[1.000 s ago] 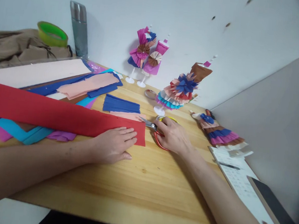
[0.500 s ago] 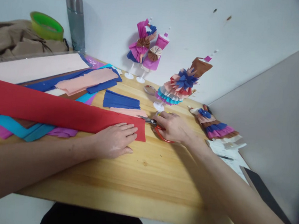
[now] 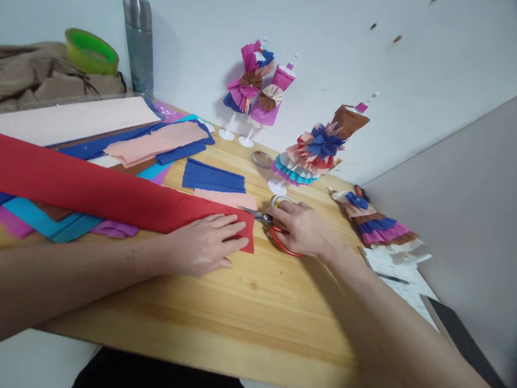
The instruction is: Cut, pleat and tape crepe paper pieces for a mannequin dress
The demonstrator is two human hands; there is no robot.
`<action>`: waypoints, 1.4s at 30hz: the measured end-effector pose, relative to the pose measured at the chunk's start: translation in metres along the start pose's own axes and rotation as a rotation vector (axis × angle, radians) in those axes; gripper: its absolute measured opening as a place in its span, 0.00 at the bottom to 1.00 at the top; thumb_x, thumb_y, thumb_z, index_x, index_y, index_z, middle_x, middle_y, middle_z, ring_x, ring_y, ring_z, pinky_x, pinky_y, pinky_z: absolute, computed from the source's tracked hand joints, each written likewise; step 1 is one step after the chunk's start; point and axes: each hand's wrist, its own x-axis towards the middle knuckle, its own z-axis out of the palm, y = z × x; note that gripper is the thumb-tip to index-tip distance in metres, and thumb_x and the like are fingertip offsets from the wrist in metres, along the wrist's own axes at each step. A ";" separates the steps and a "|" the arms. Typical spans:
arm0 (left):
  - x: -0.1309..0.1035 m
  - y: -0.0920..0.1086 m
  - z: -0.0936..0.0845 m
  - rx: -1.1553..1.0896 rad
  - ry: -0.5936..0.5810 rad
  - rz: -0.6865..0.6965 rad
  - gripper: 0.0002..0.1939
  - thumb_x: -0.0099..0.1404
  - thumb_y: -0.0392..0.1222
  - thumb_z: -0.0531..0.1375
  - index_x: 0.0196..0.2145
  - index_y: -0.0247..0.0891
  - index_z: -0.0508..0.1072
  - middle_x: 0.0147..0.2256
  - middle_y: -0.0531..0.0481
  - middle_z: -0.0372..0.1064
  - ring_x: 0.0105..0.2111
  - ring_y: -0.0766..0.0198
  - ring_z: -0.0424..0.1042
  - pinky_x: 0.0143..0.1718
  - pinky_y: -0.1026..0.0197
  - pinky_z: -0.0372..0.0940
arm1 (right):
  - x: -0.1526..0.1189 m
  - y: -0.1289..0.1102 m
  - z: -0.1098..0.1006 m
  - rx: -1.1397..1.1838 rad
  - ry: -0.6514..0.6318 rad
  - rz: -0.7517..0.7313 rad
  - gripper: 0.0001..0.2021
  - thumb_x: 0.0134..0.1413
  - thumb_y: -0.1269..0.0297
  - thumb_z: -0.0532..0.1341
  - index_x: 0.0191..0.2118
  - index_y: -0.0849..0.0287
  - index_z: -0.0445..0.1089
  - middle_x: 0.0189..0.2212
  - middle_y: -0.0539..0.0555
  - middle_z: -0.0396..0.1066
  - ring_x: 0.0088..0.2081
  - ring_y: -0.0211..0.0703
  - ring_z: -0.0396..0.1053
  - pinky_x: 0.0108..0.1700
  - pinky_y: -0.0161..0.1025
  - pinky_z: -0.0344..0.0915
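Note:
A long strip of red crepe paper (image 3: 105, 188) stretches from the left edge toward the middle of the wooden table (image 3: 247, 326). My left hand (image 3: 206, 244) lies flat on it near its right end, fingers stretched out. My right hand (image 3: 305, 228) is wrapped round the red-handled scissors (image 3: 277, 235). Their blades point left at the upper right corner of the red paper; whether they are cutting into it I cannot tell. Just behind the red paper lie a pink strip (image 3: 226, 198) and a pleated blue piece (image 3: 215, 176).
Several dressed mannequin stands, one a brown-topped figure (image 3: 324, 140), stand along the wall. Left are layered paper sheets (image 3: 66, 120), brown cloth (image 3: 19, 76), a green tape roll (image 3: 90, 52) and a bottle (image 3: 138, 44). A ruffled dress (image 3: 376, 219) and a pen (image 3: 393, 278) lie right.
The whole view has shifted slightly down and right. My left hand's fingers have slid a little toward the right end of the red paper. My right hand still holds the scissors.

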 end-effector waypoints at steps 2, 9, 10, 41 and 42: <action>-0.001 -0.001 0.002 -0.015 -0.021 0.017 0.24 0.70 0.49 0.53 0.58 0.35 0.66 0.58 0.37 0.65 0.63 0.47 0.57 0.62 0.48 0.52 | 0.000 0.000 0.000 0.007 -0.010 0.009 0.17 0.58 0.59 0.55 0.47 0.62 0.72 0.35 0.59 0.71 0.33 0.45 0.66 0.38 0.40 0.59; 0.000 -0.001 0.003 -0.004 -0.055 0.047 0.23 0.71 0.48 0.52 0.57 0.31 0.68 0.58 0.36 0.65 0.62 0.49 0.59 0.63 0.50 0.53 | 0.003 0.004 0.003 0.015 -0.032 0.009 0.18 0.57 0.60 0.55 0.50 0.60 0.71 0.38 0.59 0.72 0.35 0.46 0.68 0.38 0.40 0.60; 0.000 -0.001 0.003 0.003 -0.055 0.048 0.23 0.71 0.48 0.52 0.57 0.31 0.68 0.58 0.36 0.65 0.62 0.50 0.59 0.63 0.51 0.53 | 0.003 0.004 0.003 0.012 -0.032 0.009 0.18 0.57 0.60 0.55 0.50 0.60 0.71 0.38 0.59 0.72 0.35 0.46 0.68 0.38 0.40 0.60; 0.000 -0.001 0.007 -0.042 -0.023 0.044 0.23 0.71 0.47 0.52 0.56 0.29 0.69 0.59 0.38 0.64 0.63 0.49 0.58 0.64 0.51 0.50 | 0.011 -0.002 0.001 -0.124 0.060 -0.067 0.16 0.59 0.59 0.55 0.45 0.62 0.73 0.32 0.58 0.71 0.31 0.43 0.65 0.37 0.40 0.54; 0.000 -0.001 0.007 -0.045 -0.020 0.044 0.23 0.71 0.47 0.52 0.56 0.30 0.69 0.59 0.38 0.64 0.63 0.50 0.58 0.63 0.51 0.50 | 0.012 -0.001 0.001 -0.130 0.055 -0.064 0.16 0.59 0.59 0.54 0.45 0.62 0.73 0.32 0.58 0.72 0.30 0.43 0.65 0.37 0.40 0.53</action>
